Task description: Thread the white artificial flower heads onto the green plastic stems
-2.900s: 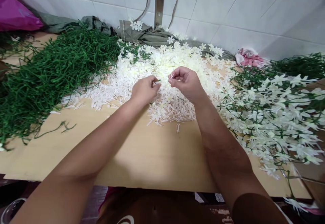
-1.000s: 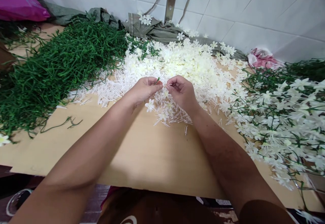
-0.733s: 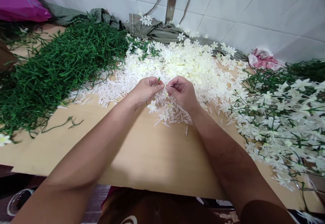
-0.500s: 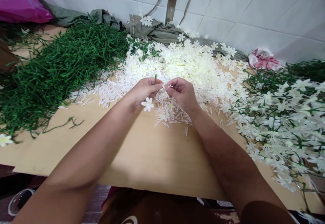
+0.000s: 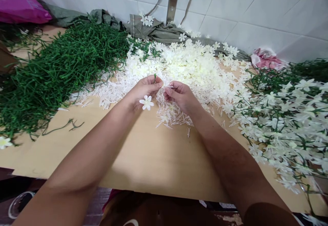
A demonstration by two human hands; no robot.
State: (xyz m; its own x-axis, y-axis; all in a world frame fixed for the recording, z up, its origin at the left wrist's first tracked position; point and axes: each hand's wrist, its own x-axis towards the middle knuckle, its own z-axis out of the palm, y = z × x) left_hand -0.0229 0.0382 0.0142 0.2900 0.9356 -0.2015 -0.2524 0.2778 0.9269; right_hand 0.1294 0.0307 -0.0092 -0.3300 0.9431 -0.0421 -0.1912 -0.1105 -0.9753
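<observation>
Over the near edge of the blossom heap [image 5: 189, 65] on the wooden board [image 5: 153, 157], both hands meet fingertip to fingertip. The left hand [image 5: 145, 89] pinches a thin green stem [image 5: 154, 78] with one white flower [image 5: 146, 102] dangling below it. The right hand [image 5: 180, 95] pinches a small white piece [image 5: 169, 86], too tiny to make out. Bare green stems [image 5: 64, 62] lie piled to the left and finished sprays [image 5: 287, 116] to the right.

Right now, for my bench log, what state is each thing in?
left hand, pinched on a green stem with one flower attached
right hand, pinched on a small white piece
bare stems, heaped at left
loose flowers, heaped in the middle
finished sprays, laid at right
</observation>
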